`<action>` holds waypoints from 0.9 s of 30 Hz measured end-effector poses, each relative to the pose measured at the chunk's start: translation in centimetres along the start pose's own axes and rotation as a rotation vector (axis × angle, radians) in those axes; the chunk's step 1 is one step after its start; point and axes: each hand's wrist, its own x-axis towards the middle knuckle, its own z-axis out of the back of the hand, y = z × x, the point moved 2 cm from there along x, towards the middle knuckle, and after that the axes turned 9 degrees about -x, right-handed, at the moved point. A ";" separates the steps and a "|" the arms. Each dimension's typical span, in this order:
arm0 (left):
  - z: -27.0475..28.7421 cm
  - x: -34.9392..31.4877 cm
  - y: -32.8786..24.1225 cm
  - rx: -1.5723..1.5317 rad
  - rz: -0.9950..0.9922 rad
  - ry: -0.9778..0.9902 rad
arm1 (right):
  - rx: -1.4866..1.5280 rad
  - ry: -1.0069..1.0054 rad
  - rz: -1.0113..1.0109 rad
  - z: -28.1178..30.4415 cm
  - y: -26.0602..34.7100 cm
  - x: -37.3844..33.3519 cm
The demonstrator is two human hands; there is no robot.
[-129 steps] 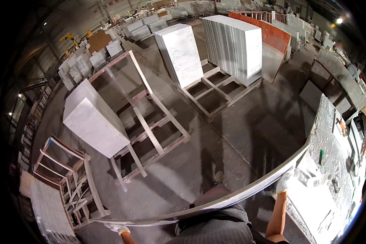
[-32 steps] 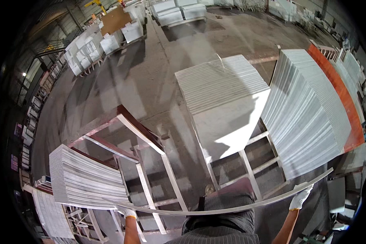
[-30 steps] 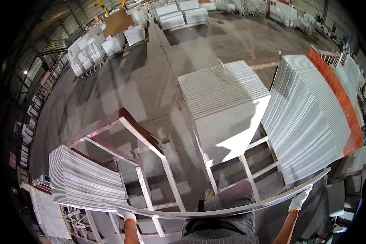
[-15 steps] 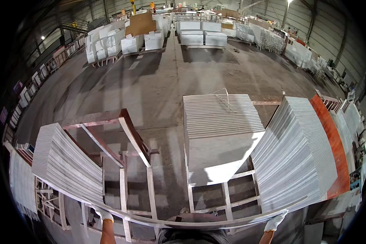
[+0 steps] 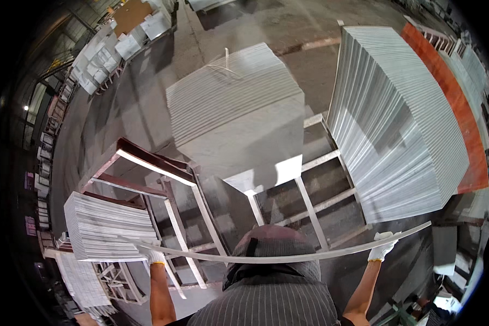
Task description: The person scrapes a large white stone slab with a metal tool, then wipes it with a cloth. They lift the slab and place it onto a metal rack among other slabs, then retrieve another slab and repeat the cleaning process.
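Observation:
A long, thin pale slab point(image 5: 288, 257) stretches across in front of my body, seen nearly edge-on and looking bowed by the lens. My left hand point(image 5: 155, 254), in a white glove with a yellow cuff, grips it near its left end, close to the left stack of slabs point(image 5: 106, 228). Toward its other end, my right hand point(image 5: 383, 248) is closed on it, in a matching glove. The right end sticks out a little past that hand. Most of the slab's face is hidden from this angle. My dark striped clothing point(image 5: 261, 299) shows below it.
Ahead stands a block of stacked slabs point(image 5: 255, 119) with a loose strap on top. A long stack point(image 5: 396, 130) leans at the right, beside an orange-red panel point(image 5: 451, 108). Metal rack bars point(image 5: 312, 217) run low across the floor, and an angled frame point(image 5: 141, 157) rises at left.
The view has turned right and tilted down. The slab and both hands now appear higher in the picture, and more of my arms and body shows. Both hands keep their grip.

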 end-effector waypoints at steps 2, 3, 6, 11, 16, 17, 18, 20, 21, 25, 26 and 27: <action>-3.4 -2.1 0.6 0.005 0.029 0.089 | -0.064 -0.043 0.039 2.2 -1.0 1.3; -4.5 -2.4 0.6 -0.008 0.072 0.082 | -0.053 -0.012 0.030 3.7 -2.2 2.5; -6.8 -4.0 0.8 -0.045 0.211 0.167 | -0.001 0.032 -0.050 6.7 -4.7 4.2; -11.0 -6.5 0.9 0.020 0.310 0.108 | 0.308 0.032 -0.254 9.0 -7.2 6.2; -11.6 -5.5 1.2 0.184 0.125 0.293 | -0.017 0.034 -0.001 7.8 -9.2 5.9; -12.2 -4.8 1.4 0.211 0.107 0.302 | -0.218 -0.037 0.076 8.5 -10.3 6.0; -12.4 -4.2 1.3 0.237 0.080 0.305 | -0.085 0.068 -0.012 8.5 -10.7 6.2; -12.7 -2.9 0.7 0.286 0.017 0.302 | -0.128 -0.016 0.001 7.1 -12.5 5.9; -13.2 -2.7 0.5 0.351 -0.082 0.268 | -0.119 -0.044 -0.010 6.1 -13.3 5.7; -16.0 -3.3 -1.4 0.246 -0.101 0.093 | 0.157 -0.078 -0.205 2.3 -17.5 4.4; -16.4 -2.8 -2.3 0.274 -0.124 0.100 | 0.082 -0.143 -0.228 1.5 -19.7 4.1; -16.1 -1.7 -3.0 0.301 -0.141 0.109 | 0.006 -0.209 -0.252 0.8 -21.7 3.9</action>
